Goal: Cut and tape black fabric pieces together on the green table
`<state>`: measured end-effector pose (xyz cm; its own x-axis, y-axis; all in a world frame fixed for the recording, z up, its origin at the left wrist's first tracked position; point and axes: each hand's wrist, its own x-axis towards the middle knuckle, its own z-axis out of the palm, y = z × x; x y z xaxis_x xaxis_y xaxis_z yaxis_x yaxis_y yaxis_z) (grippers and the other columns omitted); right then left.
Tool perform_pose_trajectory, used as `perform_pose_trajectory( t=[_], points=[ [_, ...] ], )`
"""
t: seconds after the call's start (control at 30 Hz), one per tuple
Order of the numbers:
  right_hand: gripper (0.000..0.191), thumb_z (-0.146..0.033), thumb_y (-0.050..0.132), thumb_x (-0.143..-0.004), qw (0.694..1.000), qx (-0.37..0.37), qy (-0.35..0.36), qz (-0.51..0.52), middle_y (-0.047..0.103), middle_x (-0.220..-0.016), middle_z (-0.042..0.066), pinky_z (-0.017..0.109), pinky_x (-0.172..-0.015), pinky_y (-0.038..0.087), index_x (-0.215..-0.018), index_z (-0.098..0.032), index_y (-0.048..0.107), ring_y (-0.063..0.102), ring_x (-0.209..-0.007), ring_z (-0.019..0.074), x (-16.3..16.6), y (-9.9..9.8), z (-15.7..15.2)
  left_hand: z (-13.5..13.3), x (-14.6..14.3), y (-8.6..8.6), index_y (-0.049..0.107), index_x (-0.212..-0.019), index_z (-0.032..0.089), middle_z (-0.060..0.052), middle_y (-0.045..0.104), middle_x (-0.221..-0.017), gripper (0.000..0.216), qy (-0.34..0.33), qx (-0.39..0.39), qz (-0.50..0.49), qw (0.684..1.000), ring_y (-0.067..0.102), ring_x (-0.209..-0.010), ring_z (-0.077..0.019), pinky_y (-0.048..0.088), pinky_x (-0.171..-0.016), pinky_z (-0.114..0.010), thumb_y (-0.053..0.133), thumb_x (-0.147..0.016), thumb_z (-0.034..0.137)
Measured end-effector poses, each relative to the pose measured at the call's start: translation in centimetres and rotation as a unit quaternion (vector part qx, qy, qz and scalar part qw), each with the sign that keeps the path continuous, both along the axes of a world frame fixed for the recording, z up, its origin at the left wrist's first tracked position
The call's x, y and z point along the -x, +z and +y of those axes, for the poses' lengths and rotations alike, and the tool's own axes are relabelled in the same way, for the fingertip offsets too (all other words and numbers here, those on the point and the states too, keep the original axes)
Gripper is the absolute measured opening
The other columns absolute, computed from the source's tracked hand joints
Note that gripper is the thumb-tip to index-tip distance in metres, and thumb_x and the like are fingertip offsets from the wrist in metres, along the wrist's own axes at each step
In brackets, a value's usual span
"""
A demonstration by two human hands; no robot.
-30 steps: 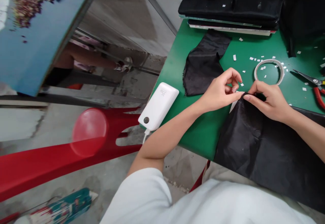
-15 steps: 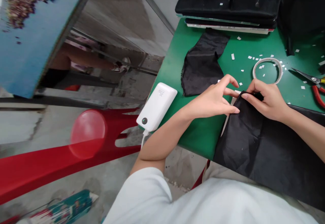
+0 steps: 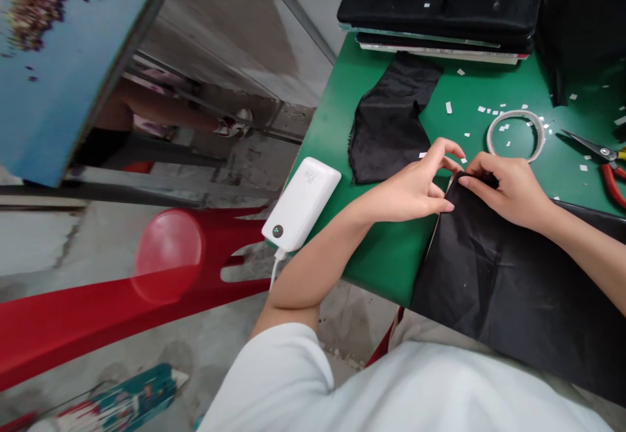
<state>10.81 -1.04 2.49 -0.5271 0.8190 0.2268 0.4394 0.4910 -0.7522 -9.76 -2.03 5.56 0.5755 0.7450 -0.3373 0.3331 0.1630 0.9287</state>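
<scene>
Black fabric (image 3: 518,288) covers the front right of the green table and hangs over my lap, with a thin pale edge showing along its left side. My right hand (image 3: 513,187) pinches the fabric's top left corner between thumb and bent fingers. Beside that corner, my left hand (image 3: 415,184) has its fingers apart. Its thumb tip meets the fabric's left edge, and its index finger is raised; some fingertips are hidden behind the edge. A loose black fabric piece (image 3: 388,122) lies just beyond my left hand. Past my right hand lies a roll of white tape (image 3: 539,138).
On the green table (image 3: 386,262) lie a white power bank (image 3: 300,203) with a cable, red-handled pliers (image 3: 606,158) and small white scraps. A black stack (image 3: 440,1) stands at the back. A red plastic chair (image 3: 98,301) is at left; a person's leg (image 3: 166,109) shows under the blue table.
Both hands have shifted slightly left and away from me with the fabric corner. The fabric's edge now covers more of the pale strip, and my left thumb has drawn back to the edge.
</scene>
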Motion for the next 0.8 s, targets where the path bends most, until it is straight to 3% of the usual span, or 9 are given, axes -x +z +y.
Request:
perform_pose_trajectory(
  t=[0.1,0.3,0.8],
  points=[
    [0.016,-0.022,0.06,-0.089,1.0,0.004,-0.002,-0.01,0.06,-0.063,-0.002,0.025,-0.052,0.036,-0.075,-0.021,0.053,0.049,-0.052,0.0123,0.1,-0.1,0.0,0.1,-0.1,-0.3,0.038,-0.118,0.028,-0.004,0.05,-0.121,0.054,0.015,-0.048,0.012,0.999,0.052,-0.053,0.0015,0.048,-0.051,-0.017,0.068,-0.076,0.01],
    [0.015,-0.022,0.062,-0.088,1.0,-0.008,-0.005,-0.026,0.06,-0.063,-0.002,0.026,-0.053,0.034,-0.076,-0.021,0.053,0.048,-0.051,0.0129,0.2,-0.3,0.1,0.5,-0.4,-0.7,0.045,-0.112,0.023,-0.003,0.055,-0.114,0.045,0.115,-0.137,0.016,0.984,0.065,-0.071,-0.0051,0.055,-0.07,-0.021,0.071,-0.076,0.017],
    [0.004,-0.019,0.058,-0.088,0.996,-0.075,-0.021,-0.044,0.065,-0.08,0.006,0.032,-0.06,0.043,-0.085,-0.022,0.057,0.058,-0.068,0.0203,0.2,-0.9,-0.2,1.4,-0.5,-2.2,0.05,-0.098,0.016,-0.001,0.059,-0.099,0.041,0.158,-0.026,-0.064,0.985,0.065,-0.067,-0.0058,0.056,-0.075,-0.027,0.074,-0.066,0.007]
  ],
)
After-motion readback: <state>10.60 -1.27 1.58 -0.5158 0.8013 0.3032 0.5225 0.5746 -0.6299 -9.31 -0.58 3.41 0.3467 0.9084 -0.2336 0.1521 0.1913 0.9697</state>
